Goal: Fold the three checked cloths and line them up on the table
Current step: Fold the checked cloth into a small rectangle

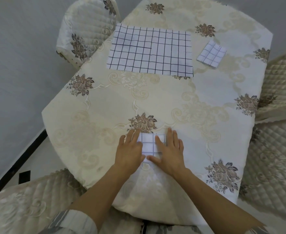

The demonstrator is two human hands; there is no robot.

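1. Near the middle of the bench's (pixel 105 107) near edge lies the near folded cloth (pixel 153 144). It is a small white packet with thin dark grid lines, flat on the cover just this side of a brown printed flower (pixel 143 123).
2. The left grip (pixel 130 149) rests palm down on the left part of that packet. Its fingers are straight and a little spread, so it is open and pressing rather than clasping.
3. The right grip (pixel 170 151) lies the same way over the packet's right part, open, with flat fingers pointing toward the far edge.
4. The two thumbs almost meet over the packet's near edge. Only the middle strip of the checks shows between the hands.
5. Toward the far-left corner the unfolded cloth (pixel 149 49) is spread flat as one large rectangle. Its far-left corner reaches the bench's edge.
6. Toward the far-right corner sits the far folded cloth (pixel 211 54), a small square packet turned askew. It is close to the unfolded cloth's right edge, with a strip of cover between them.
7. A cream tablecloth (pixel 198 98) with scrolls and brown flowers covers the whole bench and hangs over its edges.
8. Chairs in quilted cream covers stand at the far-left corner (pixel 83 36), along the right edge (pixel 280 92) and at the near-left corner (pixel 29 205).
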